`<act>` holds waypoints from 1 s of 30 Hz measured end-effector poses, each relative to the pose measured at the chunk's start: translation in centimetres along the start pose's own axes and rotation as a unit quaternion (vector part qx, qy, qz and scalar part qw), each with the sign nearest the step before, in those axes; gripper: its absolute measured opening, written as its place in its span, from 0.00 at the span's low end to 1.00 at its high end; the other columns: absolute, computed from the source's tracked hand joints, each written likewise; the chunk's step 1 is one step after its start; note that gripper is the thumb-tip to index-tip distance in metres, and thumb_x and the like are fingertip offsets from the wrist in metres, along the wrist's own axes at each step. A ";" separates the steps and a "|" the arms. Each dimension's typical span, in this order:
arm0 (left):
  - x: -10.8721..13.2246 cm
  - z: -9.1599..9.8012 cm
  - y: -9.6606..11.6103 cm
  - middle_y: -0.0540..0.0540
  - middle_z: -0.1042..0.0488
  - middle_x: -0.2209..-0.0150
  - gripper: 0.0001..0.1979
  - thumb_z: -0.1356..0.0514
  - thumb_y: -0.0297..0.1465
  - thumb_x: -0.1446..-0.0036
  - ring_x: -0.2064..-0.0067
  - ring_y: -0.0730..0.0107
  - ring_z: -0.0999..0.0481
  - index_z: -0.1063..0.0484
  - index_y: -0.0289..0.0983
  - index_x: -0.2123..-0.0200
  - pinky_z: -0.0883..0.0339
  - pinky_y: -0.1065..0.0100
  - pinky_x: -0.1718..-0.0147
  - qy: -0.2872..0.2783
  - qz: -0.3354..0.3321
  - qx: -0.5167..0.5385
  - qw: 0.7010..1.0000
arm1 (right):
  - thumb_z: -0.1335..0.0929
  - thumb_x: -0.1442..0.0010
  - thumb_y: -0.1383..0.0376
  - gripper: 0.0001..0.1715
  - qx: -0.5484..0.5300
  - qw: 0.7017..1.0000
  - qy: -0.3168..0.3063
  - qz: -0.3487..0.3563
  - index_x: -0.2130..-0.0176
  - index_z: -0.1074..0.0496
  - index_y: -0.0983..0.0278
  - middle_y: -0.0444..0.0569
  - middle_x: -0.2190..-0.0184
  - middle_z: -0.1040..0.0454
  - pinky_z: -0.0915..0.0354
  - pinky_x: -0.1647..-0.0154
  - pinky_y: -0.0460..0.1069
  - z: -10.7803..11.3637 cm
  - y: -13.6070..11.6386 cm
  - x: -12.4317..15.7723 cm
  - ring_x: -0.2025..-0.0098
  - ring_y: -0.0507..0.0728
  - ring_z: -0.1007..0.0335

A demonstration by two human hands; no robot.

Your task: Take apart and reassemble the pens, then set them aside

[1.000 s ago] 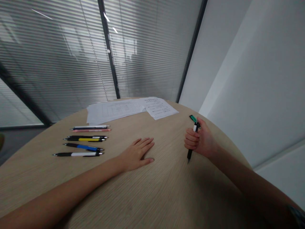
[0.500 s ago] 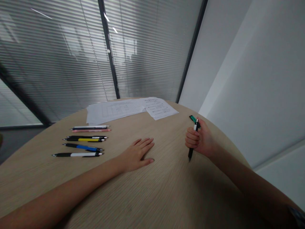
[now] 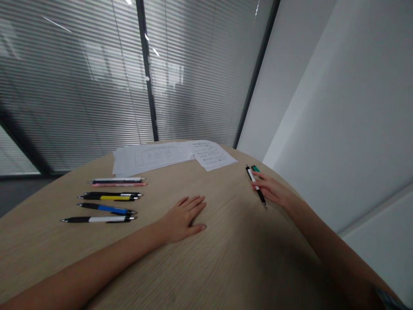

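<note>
My left hand (image 3: 183, 217) lies flat and open on the wooden table (image 3: 232, 254), touching no pen. My right hand (image 3: 269, 190) rests at the far right with its fingers stretched out over a black-and-white pen (image 3: 254, 181). That pen lies slanted on the tabletop under my fingertips. Just beyond it sits a green marker (image 3: 256, 168), mostly short of my fingers. Left of my left hand lie several pens side by side, among them a yellow-barrelled pen (image 3: 109, 197) and a blue-barrelled pen (image 3: 108, 209).
Printed papers (image 3: 167, 156) lie at the far side of the rounded table. More pens, including a pink one (image 3: 119, 184), lie at the left. Behind the table stands a glass partition with blinds (image 3: 80, 86), and a white wall (image 3: 322, 107) rises on the right.
My right hand has opened and lowered, and the pen it gripped upright now lies slanted on the table. The view has tilted slightly upward. My left hand stays flat.
</note>
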State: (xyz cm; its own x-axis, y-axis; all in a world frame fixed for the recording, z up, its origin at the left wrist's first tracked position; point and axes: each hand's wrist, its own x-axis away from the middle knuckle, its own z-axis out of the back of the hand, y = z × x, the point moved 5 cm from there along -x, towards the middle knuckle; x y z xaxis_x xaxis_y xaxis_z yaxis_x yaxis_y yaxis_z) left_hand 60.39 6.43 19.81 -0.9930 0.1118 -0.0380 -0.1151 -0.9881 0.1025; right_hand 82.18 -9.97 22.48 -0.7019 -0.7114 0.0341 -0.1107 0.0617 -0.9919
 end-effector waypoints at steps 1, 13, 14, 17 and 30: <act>0.0 0.0 0.0 0.39 0.52 0.41 0.33 0.58 0.49 0.45 0.41 0.61 0.53 0.51 0.33 0.43 0.59 0.55 0.45 0.001 0.000 0.002 1.000 | 0.31 0.63 0.71 0.23 0.047 0.998 0.033 0.020 0.63 0.34 0.62 0.40 0.78 0.31 0.37 0.74 0.42 1.2 -0.2 -0.3 0.76 0.48 0.35; 0.1 0.0 -0.2 0.38 0.50 0.42 0.32 0.56 0.48 0.46 0.42 0.57 0.51 0.49 0.35 0.44 0.56 0.53 0.46 0.026 -0.004 0.034 0.999 | 0.35 0.57 0.68 0.09 0.469 0.840 0.262 0.076 0.73 0.26 0.66 0.50 0.75 0.25 0.41 0.68 0.48 8.5 -0.6 -4.0 0.68 0.59 0.31; 0.1 0.0 -0.2 0.38 0.50 0.42 0.32 0.55 0.48 0.46 0.42 0.57 0.51 0.49 0.34 0.44 0.56 0.53 0.46 0.024 -0.004 0.033 0.999 | 0.36 0.56 0.69 0.09 0.495 0.827 0.257 0.078 0.74 0.26 0.66 0.51 0.74 0.25 0.41 0.68 0.48 8.1 -0.4 -4.4 0.67 0.59 0.31; 0.2 0.1 -0.1 0.37 0.50 0.42 0.32 0.55 0.48 0.46 0.41 0.57 0.51 0.49 0.33 0.44 0.56 0.52 0.46 0.021 -0.003 0.030 0.999 | 0.37 0.56 0.72 0.10 0.561 0.787 0.241 0.083 0.73 0.26 0.66 0.52 0.71 0.25 0.42 0.66 0.47 6.9 0.3 -5.7 0.65 0.59 0.32; 0.3 0.2 0.1 0.36 0.50 0.42 0.33 0.54 0.48 0.47 0.42 0.55 0.51 0.49 0.33 0.43 0.56 0.51 0.46 0.017 0.001 0.033 0.999 | 0.39 0.49 0.74 0.13 0.694 0.683 0.211 0.087 0.64 0.29 0.69 0.56 0.63 0.28 0.44 0.62 0.44 5.4 1.9 -9.1 0.60 0.56 0.34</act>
State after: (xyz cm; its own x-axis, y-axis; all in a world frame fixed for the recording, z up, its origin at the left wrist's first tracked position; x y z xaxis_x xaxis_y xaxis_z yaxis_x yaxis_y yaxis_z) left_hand 60.07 6.41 20.03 -0.9919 0.1044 -0.0718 -0.1152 -0.9790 0.1683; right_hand 92.17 -7.15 19.65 -0.7922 -0.4948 -0.3571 0.5681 -0.8117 -0.1356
